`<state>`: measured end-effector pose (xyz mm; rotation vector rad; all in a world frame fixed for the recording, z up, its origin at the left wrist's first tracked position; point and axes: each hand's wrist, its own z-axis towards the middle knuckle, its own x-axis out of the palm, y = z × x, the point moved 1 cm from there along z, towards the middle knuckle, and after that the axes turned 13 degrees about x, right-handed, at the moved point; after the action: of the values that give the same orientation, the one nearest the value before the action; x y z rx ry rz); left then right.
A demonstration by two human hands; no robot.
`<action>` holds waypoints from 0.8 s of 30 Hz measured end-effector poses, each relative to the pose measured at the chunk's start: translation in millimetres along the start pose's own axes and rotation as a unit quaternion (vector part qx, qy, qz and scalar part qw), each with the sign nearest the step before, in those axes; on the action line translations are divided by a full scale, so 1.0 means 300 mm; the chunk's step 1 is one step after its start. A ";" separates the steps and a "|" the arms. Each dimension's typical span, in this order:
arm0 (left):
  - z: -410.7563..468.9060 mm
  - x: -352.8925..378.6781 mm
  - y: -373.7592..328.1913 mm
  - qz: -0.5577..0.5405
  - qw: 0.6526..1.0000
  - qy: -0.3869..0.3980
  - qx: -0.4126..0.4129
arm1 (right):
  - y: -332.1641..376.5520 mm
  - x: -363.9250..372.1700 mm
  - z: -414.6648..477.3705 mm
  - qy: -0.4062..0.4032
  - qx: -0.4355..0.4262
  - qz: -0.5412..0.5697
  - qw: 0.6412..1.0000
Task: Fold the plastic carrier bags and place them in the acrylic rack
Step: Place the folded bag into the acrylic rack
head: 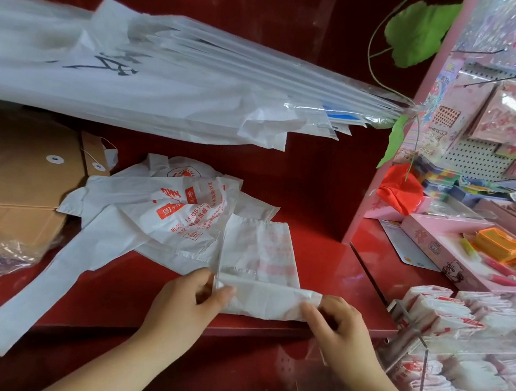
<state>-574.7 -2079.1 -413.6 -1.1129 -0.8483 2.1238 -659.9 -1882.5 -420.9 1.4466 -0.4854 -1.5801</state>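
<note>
- The left hand (187,298) pinches the left end of the carrier bag (259,253), thumb on top and fingers curled under the rolled lower fold (265,302). If this pinch slips on the smooth plastic, I think the fold opens again.
- The right hand (339,330) grips the right end of the same fold, fingers curled over it. If one hand turns faster than the other, the fold probably goes crooked and the packet comes out uneven.
- The bag lies as a narrow strip on the red shelf (323,260), running from the hands toward 12 o'clock. Air trapped inside could make the strip puff up and spring open.
- At 10 o'clock from the hands the loose pile of carrier bags (164,213) touches the strip's left edge. A corner of it could be caught in the next fold.
- One long bag handle (47,284) hangs over the shelf edge at 8 o'clock; a brush of the left forearm might drag that bag down.
- The acrylic rack (419,339) stands at 3 o'clock, near the right hand, already holding many folded bags (448,316). A too thick packet may not fit, or may push a neighbour out.
</note>
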 end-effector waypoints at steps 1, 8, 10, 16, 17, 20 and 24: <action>0.007 0.005 -0.005 0.003 1.000 -0.023 -0.014 | 0.008 0.008 0.002 -0.013 0.023 0.003 1.000; 0.052 0.042 -0.002 0.074 0.993 -0.071 -0.058 | 0.041 0.059 0.033 -0.081 0.101 -0.098 0.987; 0.062 0.048 0.009 0.110 0.991 -0.044 -0.064 | 0.043 0.069 0.039 -0.084 0.104 -0.130 0.983; 0.076 0.039 -0.040 0.251 0.968 0.022 0.001 | 0.042 0.058 0.037 -0.095 0.073 -0.190 0.975; 0.072 0.040 -0.053 0.288 0.957 0.029 0.022 | 0.044 0.054 0.037 -0.094 0.076 -0.198 0.973; 0.069 0.068 -0.010 0.315 0.939 -0.009 0.141 | 0.008 0.047 0.046 -0.153 -0.025 -0.183 0.971; 0.053 0.075 0.025 0.249 0.910 0.040 0.330 | -0.008 0.028 0.048 -0.066 -0.180 -0.171 0.966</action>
<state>-600.6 -2071.4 -423.0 -1.0913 0.2461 2.4556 -673.4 -1892.2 -424.2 1.1918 -0.0123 -1.9299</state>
